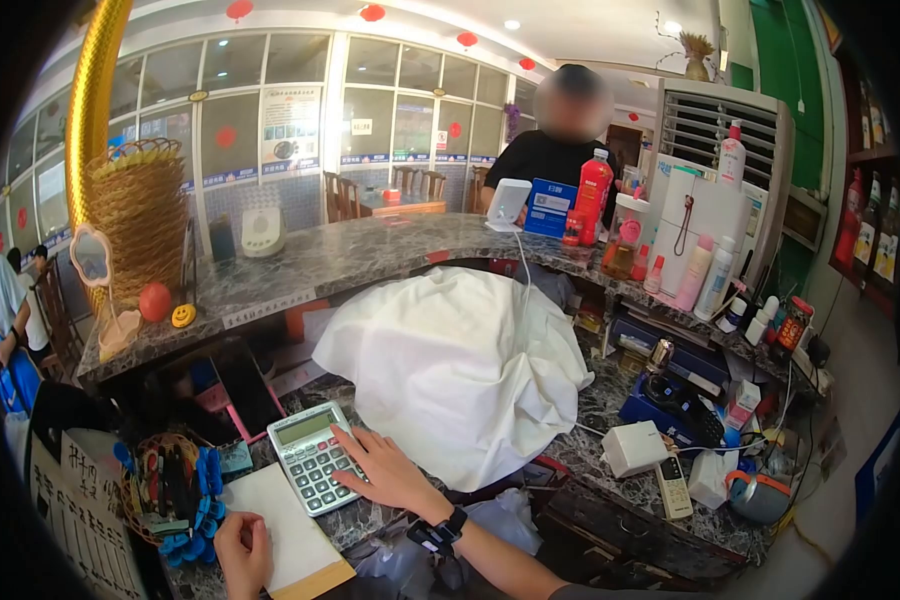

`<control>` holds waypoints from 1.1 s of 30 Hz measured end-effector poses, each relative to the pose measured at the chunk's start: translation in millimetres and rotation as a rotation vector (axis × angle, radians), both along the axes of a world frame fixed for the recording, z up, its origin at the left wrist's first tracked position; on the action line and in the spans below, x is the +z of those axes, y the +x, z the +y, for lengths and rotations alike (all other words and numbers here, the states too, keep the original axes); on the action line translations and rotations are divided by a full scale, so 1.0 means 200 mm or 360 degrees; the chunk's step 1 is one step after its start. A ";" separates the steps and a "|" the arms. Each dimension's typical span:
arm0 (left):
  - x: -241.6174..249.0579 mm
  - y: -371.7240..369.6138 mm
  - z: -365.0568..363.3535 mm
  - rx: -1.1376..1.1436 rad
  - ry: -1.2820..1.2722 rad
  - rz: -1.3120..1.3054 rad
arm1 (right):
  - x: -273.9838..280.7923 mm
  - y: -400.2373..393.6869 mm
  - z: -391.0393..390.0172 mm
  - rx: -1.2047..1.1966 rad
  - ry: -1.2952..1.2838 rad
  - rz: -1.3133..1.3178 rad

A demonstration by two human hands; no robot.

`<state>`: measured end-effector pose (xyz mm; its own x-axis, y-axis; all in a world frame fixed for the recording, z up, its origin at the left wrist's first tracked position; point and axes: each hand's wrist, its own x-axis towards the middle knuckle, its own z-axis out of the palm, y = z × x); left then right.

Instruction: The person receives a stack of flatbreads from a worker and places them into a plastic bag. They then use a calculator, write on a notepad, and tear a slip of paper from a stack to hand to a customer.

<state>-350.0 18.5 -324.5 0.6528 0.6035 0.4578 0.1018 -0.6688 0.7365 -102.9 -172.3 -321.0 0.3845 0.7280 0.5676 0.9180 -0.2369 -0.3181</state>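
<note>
A silver calculator [317,458] with dark keys lies on the marble counter. My right hand [382,470] reaches over it with fingers stretched out, fingertips at its keys, holding nothing; a dark band is on the wrist. Partly under the calculator is a pale notepad [288,530]. Loosely curled into a fist, my left hand [244,552] rests by the notepad's left edge, and nothing shows in it. Just beyond the calculator, a dark phone-like device [248,392] sits by a pink edge.
A white cloth [450,370] drapes over something bulky in the middle. To the left is a basket [165,490] with blue clips. On the right are a remote control [674,488], white boxes and cables. A person [530,165] in black stands beyond the raised counter [370,250].
</note>
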 end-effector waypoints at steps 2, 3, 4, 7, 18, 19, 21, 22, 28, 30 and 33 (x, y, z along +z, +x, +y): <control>-0.02 0.01 0.01 0.0069 -0.0042 0.0000 | 0.00 0.00 0.00 -0.0010 -0.0016 -0.0018; -0.02 0.01 0.01 0.0053 -0.0039 -0.0008 | 0.01 0.00 0.00 -0.0009 -0.0018 -0.0016; -0.02 0.00 0.01 0.0038 -0.0036 -0.0015 | 0.01 0.00 0.00 -0.0008 -0.0017 -0.0018; -0.01 0.00 0.01 0.0037 -0.0068 -0.0004 | 0.00 0.00 0.00 -0.0006 -0.0003 -0.0029; -0.02 0.00 0.01 0.0018 -0.0078 -0.0027 | 0.00 0.00 0.00 0.0007 0.0038 -0.0017; -0.02 0.00 0.01 0.0018 -0.0099 -0.0032 | 0.01 0.00 0.00 0.0001 0.0014 -0.0002; -0.01 0.00 0.00 0.0017 -0.0089 -0.0024 | 0.01 0.00 -0.01 0.0003 -0.0009 0.0014; 0.00 0.00 0.00 0.0009 -0.0076 -0.0022 | 0.00 0.00 0.00 0.0012 0.0007 0.0013; -0.01 0.00 0.01 0.0025 -0.0030 0.0007 | 0.00 0.00 0.00 0.0009 -0.0010 0.0047; -0.01 0.00 0.00 0.0027 -0.0046 0.0009 | -0.02 0.02 0.00 0.0012 -0.0017 0.0017; 0.00 0.00 -0.01 0.0034 -0.0059 0.0011 | -0.03 0.02 0.01 -0.0041 -0.0040 -0.0062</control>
<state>-349.5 17.4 -323.7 0.6427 0.6337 0.4305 0.1207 -0.6387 0.7599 -99.3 -170.7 -326.5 0.3812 0.7323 0.5643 0.9231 -0.2678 -0.2761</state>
